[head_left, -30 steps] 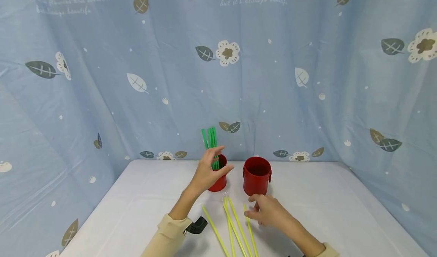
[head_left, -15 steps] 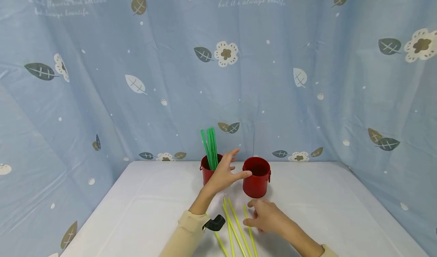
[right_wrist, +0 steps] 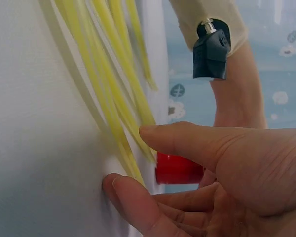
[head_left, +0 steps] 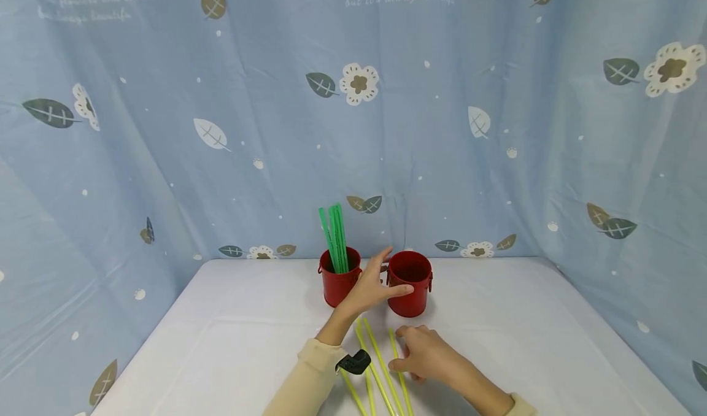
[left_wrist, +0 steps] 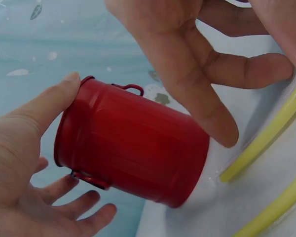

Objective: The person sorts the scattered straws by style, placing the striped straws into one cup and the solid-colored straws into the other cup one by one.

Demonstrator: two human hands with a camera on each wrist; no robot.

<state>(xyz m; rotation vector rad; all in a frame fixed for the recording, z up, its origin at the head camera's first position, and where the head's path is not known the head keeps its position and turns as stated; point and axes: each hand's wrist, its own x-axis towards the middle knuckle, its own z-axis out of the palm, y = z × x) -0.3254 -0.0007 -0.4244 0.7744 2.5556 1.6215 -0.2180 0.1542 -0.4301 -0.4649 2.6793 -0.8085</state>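
Observation:
My left hand (head_left: 375, 290) reaches around the left side of the right-hand red bucket (head_left: 409, 300), thumb in front and fingers spread. In the left wrist view its thumb (left_wrist: 64, 94) lies at the bucket's rim, while the other fingers stand apart from the wall. My right hand (head_left: 431, 354) hovers at the upper ends of several thin yellow sticks (head_left: 377, 348) on the table. Its thumb and index finger are parted around the rightmost stick (head_left: 403, 382), with nothing gripped. In the right wrist view the yellow sticks (right_wrist: 96, 74) lie beyond the thumb.
Another red bucket (head_left: 335, 290) stands to the left, behind my left wrist, holding several green sticks (head_left: 338, 238). My left sleeve (head_left: 304, 379) and a black wrist camera (head_left: 353, 362) cover part of the yellow sticks. A blue patterned curtain (head_left: 265, 127) hangs behind the white table (head_left: 237, 330).
My left hand has moved right, from in front of the left bucket to the right-hand bucket. The right hand has stayed nearly in place. The view has shifted slightly.

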